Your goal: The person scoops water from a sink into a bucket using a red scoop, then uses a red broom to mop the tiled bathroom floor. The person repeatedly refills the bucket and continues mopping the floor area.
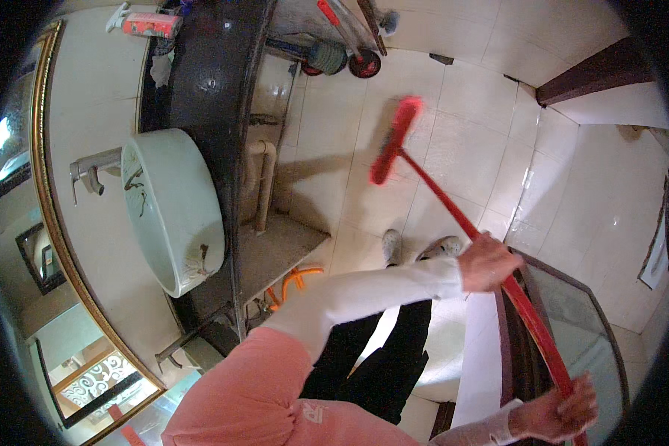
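Observation:
A long red-handled floor broom [443,200] slants across the view, its red head [396,142] over the beige tiled floor [329,184]. The head's edges look blurred, and I cannot tell whether its bristles touch the tiles. My left hand [486,263] wraps around the middle of the handle. Nearer the handle's upper end, my right hand [568,410] is closed on it at the lower right. White sleeves cover both forearms. Beyond the left hand, my shoes [391,245] stand on the tiles.
At left, a white washbasin [173,212] sits on a dark counter [200,78] beside a metal tap [97,167]. A plunger [364,63] stands by the far wall. Orange hose [292,279] lies under the counter; a framed glass panel [580,318] is at right.

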Demonstrator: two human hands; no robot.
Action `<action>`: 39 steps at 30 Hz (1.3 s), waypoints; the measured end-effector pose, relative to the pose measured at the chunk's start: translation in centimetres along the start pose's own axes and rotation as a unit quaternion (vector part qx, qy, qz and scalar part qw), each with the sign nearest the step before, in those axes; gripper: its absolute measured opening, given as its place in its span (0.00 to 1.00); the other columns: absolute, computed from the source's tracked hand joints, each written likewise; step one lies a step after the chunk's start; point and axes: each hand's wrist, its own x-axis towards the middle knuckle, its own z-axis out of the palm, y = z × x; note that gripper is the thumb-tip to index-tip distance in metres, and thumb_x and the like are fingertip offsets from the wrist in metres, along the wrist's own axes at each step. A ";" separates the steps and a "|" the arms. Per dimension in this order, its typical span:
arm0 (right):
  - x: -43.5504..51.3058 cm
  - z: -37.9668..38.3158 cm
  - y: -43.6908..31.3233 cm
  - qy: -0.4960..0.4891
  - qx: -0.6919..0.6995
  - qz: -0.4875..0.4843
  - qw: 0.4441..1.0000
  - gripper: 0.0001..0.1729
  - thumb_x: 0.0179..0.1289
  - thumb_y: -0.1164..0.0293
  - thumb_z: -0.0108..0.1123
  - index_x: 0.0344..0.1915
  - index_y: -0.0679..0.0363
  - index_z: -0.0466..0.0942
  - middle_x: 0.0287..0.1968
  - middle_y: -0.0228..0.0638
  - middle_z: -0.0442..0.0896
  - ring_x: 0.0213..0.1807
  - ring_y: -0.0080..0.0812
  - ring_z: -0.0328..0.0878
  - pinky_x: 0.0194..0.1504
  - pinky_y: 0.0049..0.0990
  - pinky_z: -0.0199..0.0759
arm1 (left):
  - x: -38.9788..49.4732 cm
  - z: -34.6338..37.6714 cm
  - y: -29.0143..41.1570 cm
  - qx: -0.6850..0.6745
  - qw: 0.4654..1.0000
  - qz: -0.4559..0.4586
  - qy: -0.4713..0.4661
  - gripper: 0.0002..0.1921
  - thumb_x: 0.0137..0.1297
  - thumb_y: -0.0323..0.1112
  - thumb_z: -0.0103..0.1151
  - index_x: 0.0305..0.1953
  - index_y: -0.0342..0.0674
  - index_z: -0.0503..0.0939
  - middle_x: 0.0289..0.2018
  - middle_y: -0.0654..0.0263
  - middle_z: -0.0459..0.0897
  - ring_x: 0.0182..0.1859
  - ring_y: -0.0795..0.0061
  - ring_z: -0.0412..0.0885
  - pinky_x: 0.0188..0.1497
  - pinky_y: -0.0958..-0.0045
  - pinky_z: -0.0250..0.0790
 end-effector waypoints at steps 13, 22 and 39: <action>-13.4 9.4 26.3 -0.247 0.076 0.298 0.919 0.16 0.66 0.60 0.47 0.26 0.59 0.67 0.29 0.38 0.75 0.38 0.34 0.72 0.55 0.40 0.59 | -6.9 -3.4 -32.7 0.165 0.964 -0.185 -0.096 0.13 0.50 0.35 0.56 0.39 0.49 0.80 0.33 0.58 0.82 0.38 0.51 0.77 0.43 0.56 0.67; -0.4 -3.7 -0.4 -0.147 -0.249 -0.097 0.952 0.14 0.64 0.60 0.43 0.25 0.57 0.65 0.25 0.32 0.63 0.31 0.30 0.62 0.48 0.38 0.61 | 5.6 9.1 -1.6 -0.080 0.993 0.068 0.048 0.12 0.36 0.37 0.64 0.25 0.44 0.73 0.21 0.59 0.77 0.28 0.56 0.77 0.33 0.56 0.66; -19.4 -2.2 16.0 -0.298 -0.068 0.341 0.889 0.15 0.63 0.62 0.49 0.26 0.62 0.70 0.30 0.38 0.77 0.32 0.29 0.73 0.39 0.27 0.68 | -25.5 6.3 -20.3 0.059 0.952 -0.279 -0.116 0.12 0.46 0.28 0.57 0.36 0.44 0.79 0.33 0.55 0.79 0.43 0.54 0.75 0.46 0.55 0.64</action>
